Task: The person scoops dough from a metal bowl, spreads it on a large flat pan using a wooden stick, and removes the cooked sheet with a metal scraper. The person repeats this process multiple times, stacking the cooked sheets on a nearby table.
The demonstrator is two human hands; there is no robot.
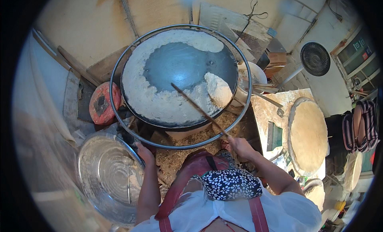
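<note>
My right hand [241, 147] is closed on the near end of a long thin wooden stick [199, 109], whose far end reaches over the round dark griddle [176, 64]. Pale batter or dough [155, 104] lies in a broad uneven ring on the griddle, with a thicker lump of dough [220, 90] at its right side. A metal hoop [179, 147] runs around the griddle. My left hand [145, 154] is near the rim of a large metal basin [89, 148], below the hoop; what its fingers do is not clear.
A board [258, 112] at right bears a big round stack of flatbreads [309, 136]. Behind the griddle's right side is a white bucket [258, 73]. A red round object [103, 103] sits left of the hoop, a fan [315, 59] stands upper right, and another person [360, 127] is at far right.
</note>
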